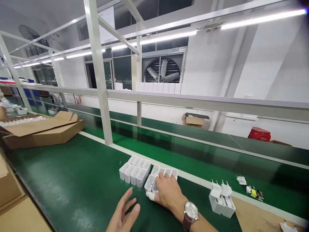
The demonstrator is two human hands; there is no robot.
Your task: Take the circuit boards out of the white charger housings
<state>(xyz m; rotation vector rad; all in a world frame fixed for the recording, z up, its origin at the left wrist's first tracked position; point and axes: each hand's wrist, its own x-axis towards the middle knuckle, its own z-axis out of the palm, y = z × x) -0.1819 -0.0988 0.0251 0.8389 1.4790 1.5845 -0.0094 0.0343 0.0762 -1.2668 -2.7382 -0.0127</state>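
Observation:
My right hand [169,190], with a wristwatch [191,211] and a white cover on the thumb tip, reaches over a block of white plastic charger housings [150,182]. Its fingers curl around them and hide part of the block. To the left, a second block of open-topped white housings [135,170] stands in two rows on the green work surface. My left hand [124,212] is held in front of that block, fingers apart and holding nothing. At the right, white plug pieces with metal pins [220,188] sit on two more housings [222,205].
A white plug piece [241,180] and a small circuit assembly with a yellow part [253,192] lie at the right, near a brown cardboard sheet [256,214]. An opened cardboard box [43,138] stands at the left. A white metal post [98,74] rises behind the work surface [84,180].

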